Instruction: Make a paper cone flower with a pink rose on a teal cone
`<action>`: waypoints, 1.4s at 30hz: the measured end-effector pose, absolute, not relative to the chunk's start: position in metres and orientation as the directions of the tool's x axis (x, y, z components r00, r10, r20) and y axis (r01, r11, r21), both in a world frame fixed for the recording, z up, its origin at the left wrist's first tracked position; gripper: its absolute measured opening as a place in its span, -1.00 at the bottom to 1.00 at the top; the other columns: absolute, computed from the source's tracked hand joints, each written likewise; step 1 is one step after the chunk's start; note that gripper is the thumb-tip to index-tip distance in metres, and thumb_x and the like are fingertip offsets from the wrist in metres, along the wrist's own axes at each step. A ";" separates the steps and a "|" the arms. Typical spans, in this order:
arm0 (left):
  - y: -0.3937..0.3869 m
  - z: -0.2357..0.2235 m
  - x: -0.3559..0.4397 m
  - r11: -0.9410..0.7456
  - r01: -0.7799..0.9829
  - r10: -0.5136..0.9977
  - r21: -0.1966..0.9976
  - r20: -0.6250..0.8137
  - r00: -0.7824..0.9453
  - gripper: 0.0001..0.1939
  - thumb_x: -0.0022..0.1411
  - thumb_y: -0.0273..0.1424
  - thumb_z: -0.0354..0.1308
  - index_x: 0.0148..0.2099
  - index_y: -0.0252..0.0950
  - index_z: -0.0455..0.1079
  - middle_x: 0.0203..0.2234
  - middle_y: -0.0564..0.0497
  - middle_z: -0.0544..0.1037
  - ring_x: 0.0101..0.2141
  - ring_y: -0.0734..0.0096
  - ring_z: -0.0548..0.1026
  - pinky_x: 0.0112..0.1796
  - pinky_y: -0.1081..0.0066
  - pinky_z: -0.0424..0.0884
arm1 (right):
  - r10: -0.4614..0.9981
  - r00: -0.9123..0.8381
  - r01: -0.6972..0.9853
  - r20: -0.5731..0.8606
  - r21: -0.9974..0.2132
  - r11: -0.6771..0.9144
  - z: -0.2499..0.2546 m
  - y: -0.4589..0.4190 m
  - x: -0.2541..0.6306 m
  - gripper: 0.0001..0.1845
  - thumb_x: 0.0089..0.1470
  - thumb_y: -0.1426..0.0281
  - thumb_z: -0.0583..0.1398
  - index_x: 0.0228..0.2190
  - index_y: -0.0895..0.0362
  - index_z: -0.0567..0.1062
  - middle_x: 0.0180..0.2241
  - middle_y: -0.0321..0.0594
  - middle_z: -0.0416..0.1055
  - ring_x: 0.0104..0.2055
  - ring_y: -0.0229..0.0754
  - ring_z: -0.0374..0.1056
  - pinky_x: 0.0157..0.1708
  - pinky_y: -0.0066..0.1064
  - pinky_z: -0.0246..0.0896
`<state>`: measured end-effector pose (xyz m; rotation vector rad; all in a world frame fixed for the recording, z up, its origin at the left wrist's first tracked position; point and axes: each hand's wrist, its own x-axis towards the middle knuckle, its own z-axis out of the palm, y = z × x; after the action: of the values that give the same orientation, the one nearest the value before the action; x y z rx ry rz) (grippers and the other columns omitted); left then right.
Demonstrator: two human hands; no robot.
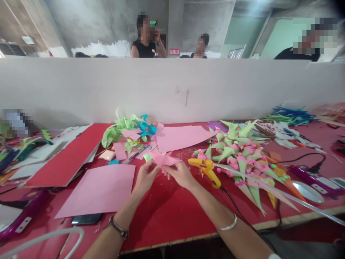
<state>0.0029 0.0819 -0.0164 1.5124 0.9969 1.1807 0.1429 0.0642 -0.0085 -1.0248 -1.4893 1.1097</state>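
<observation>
Both my hands meet over the red table [167, 216], holding one small folded piece of pink paper [165, 159]. My left hand [145, 176] pinches its left edge, where a bit of pale green paper shows. My right hand [180, 173] grips the paper's right side with closed fingers. A yellow glue gun [207, 169] lies just right of my right hand, its black cord running toward the table's front edge. A large pink sheet [99, 190] lies flat to the left of my left hand.
A heap of finished pink-and-green paper cones [239, 158] fills the right side. Pink sheets [180, 138] and green scraps [118, 131] lie behind my hands, a red board [67, 158] at left, a phone [86, 218] near the front edge. Beyond a white partition [172, 90] stand several people.
</observation>
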 end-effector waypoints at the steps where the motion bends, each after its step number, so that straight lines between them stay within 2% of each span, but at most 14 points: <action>1: 0.081 -0.016 0.003 -0.229 0.053 0.951 0.972 0.212 0.225 -0.91 -0.01 -0.43 0.05 -0.44 -0.35 0.33 -0.64 0.14 0.36 -0.63 0.59 0.25 -0.54 0.56 0.19 | 0.962 -0.170 0.077 0.213 -0.971 0.228 -0.010 0.065 0.143 -0.71 -0.08 0.24 0.13 -0.63 0.21 0.38 -0.68 -0.34 0.28 -0.70 -0.39 0.18 -0.65 -0.55 0.09; 7: 0.078 -0.016 0.002 -0.263 0.150 0.927 0.953 0.206 0.315 -0.86 0.01 -0.42 0.04 -0.36 -0.36 0.37 -0.56 0.06 0.43 -0.53 0.51 0.33 -0.45 0.51 0.26 | 0.966 -0.126 0.138 0.227 -0.960 0.244 -0.019 0.061 0.147 -0.75 -0.05 0.32 0.10 -0.65 0.19 0.36 -0.71 -0.35 0.24 -0.70 -0.39 0.15 -0.66 -0.54 0.05; 13: 0.079 -0.026 -0.007 -0.357 0.178 0.902 0.917 0.289 0.320 -0.81 -0.02 -0.42 0.07 -0.30 -0.34 0.40 -0.47 0.00 0.48 -0.44 0.40 0.40 -0.35 0.44 0.31 | 0.963 -0.113 0.195 0.243 -0.945 0.262 -0.022 0.057 0.143 -0.77 -0.04 0.35 0.10 -0.63 0.19 0.38 -0.71 -0.34 0.25 -0.68 -0.36 0.15 -0.65 -0.53 0.06; 19: 0.075 -0.022 -0.003 -0.401 0.232 0.892 0.886 0.319 0.321 -0.83 0.00 -0.36 0.11 -0.36 -0.34 0.44 -0.40 -0.05 0.51 -0.32 0.32 0.43 -0.24 0.39 0.30 | 0.922 -0.199 0.238 0.331 -0.896 0.374 -0.021 0.055 0.143 -0.86 -0.07 0.40 0.12 -0.46 0.16 0.48 -0.53 -0.27 0.40 -0.51 -0.28 0.26 -0.52 -0.50 0.12; 23: 0.077 -0.025 0.000 -0.405 0.263 0.905 0.876 0.342 0.253 -0.84 0.01 -0.35 0.11 -0.43 -0.33 0.44 -0.47 0.00 0.50 -0.39 0.37 0.42 -0.30 0.43 0.30 | 0.894 -0.223 0.260 0.388 -0.860 0.438 -0.026 0.057 0.142 -0.82 -0.07 0.41 0.12 -0.37 0.14 0.49 -0.41 -0.22 0.45 -0.41 -0.24 0.30 -0.46 -0.48 0.15; 28: 0.080 -0.031 0.000 -0.361 0.227 0.921 0.904 0.309 0.236 -0.78 0.04 -0.34 0.07 -0.57 -0.35 0.35 -0.63 0.04 0.44 -0.54 0.45 0.39 -0.45 0.49 0.30 | 0.903 -0.168 0.261 0.394 -0.866 0.426 -0.028 0.058 0.141 -0.87 -0.11 0.40 0.14 -0.56 0.19 0.46 -0.62 -0.29 0.36 -0.59 -0.33 0.18 -0.57 -0.51 0.04; 33: 0.080 -0.032 -0.001 -0.319 0.207 0.936 0.925 0.273 0.224 -0.74 0.03 -0.35 0.10 -0.63 -0.37 0.32 -0.69 0.05 0.42 -0.62 0.52 0.35 -0.52 0.53 0.27 | 0.923 -0.055 0.178 0.380 -0.906 0.384 -0.029 0.059 0.142 -0.70 0.00 0.31 0.04 -0.67 0.18 0.29 -0.70 -0.37 0.15 -0.63 -0.38 0.08 -0.63 -0.54 -0.04; 37: 0.078 -0.031 -0.001 -0.292 0.201 0.942 0.935 0.245 0.228 -0.73 0.02 -0.35 0.12 -0.64 -0.38 0.31 -0.74 0.07 0.39 -0.63 0.54 0.34 -0.53 0.55 0.25 | 0.933 0.040 0.070 0.357 -0.933 0.354 -0.033 0.063 0.143 -0.81 0.01 0.26 0.03 -0.49 0.13 0.25 -0.65 -0.43 0.11 -0.63 -0.40 0.06 -0.65 -0.56 -0.05; 40: 0.077 -0.030 -0.001 -0.280 0.187 0.943 0.942 0.233 0.240 -0.70 0.06 -0.30 0.08 -0.62 -0.38 0.31 -0.73 0.07 0.39 -0.64 0.55 0.33 -0.56 0.56 0.24 | 0.943 0.016 0.000 0.332 -0.943 0.332 -0.032 0.064 0.142 -0.80 0.00 0.25 0.05 -0.35 0.11 0.23 -0.66 -0.45 0.16 -0.68 -0.41 0.05 -0.69 -0.57 -0.06; 42: 0.078 -0.030 -0.001 -0.276 0.175 0.941 0.945 0.229 0.250 -0.69 0.08 -0.27 0.05 -0.59 -0.38 0.31 -0.72 0.07 0.38 -0.64 0.55 0.32 -0.57 0.56 0.23 | 0.947 -0.026 -0.025 0.320 -0.947 0.319 -0.031 0.063 0.142 -0.79 -0.01 0.25 0.06 -0.34 0.12 0.27 -0.67 -0.44 0.19 -0.70 -0.41 0.06 -0.71 -0.57 -0.05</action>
<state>-0.0011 0.0777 -0.0298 1.6548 1.0491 1.1106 0.1421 0.0630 -0.0310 -0.9382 -1.3523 0.9962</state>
